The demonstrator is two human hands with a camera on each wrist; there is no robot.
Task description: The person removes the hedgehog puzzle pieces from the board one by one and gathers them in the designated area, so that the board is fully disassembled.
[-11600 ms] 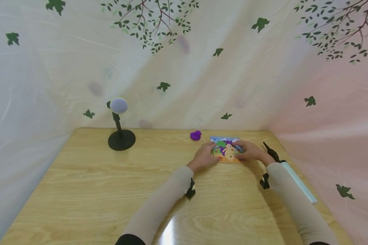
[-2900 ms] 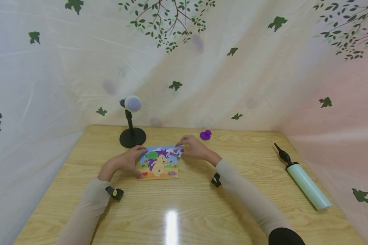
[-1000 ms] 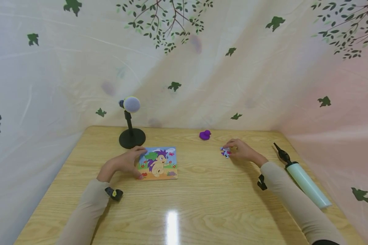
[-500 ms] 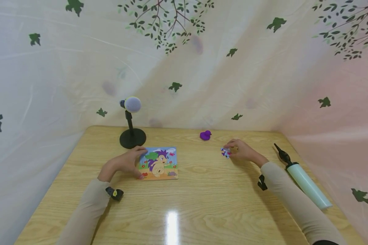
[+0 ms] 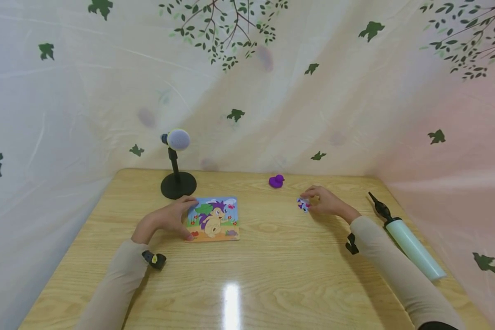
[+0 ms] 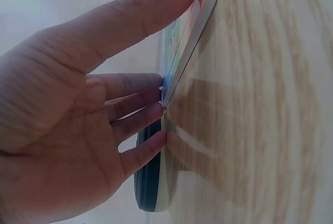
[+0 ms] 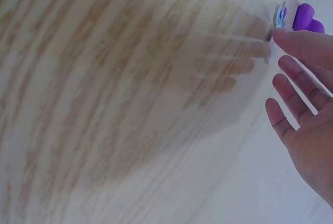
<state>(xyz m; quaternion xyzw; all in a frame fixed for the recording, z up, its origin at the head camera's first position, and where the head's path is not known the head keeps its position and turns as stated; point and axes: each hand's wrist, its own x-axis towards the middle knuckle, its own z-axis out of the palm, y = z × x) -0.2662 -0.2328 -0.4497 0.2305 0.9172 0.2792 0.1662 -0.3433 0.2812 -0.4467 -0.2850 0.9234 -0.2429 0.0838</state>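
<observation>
A flat jigsaw board (image 5: 216, 220) with a purple-haired hedgehog picture lies on the wooden table (image 5: 272, 275). My left hand (image 5: 169, 219) spans its left end: the thumb rests at the near corner and the fingertips touch the far one. In the left wrist view the board (image 6: 179, 62) appears edge-on beside the thumb. Farther right, my right hand (image 5: 325, 202) pinches a small blue and purple jigsaw piece (image 5: 303, 205) between thumb and index finger, at or just above the tabletop. The right wrist view shows the piece (image 7: 280, 15) edge-on, with the other fingers spread.
A black stand (image 5: 178, 184) with a round pale head rises behind the board. A purple toy duck (image 5: 276, 181) sits near the back edge. Along the right side lies a pale green hand pump (image 5: 414, 247) with a black nozzle. A leaf-printed curtain (image 5: 247, 91) hangs behind.
Since 2.9 s ago, the right hand has carried the jigsaw piece from the board's far right corner rightward. Over the last second, both hands have stayed nearly still.
</observation>
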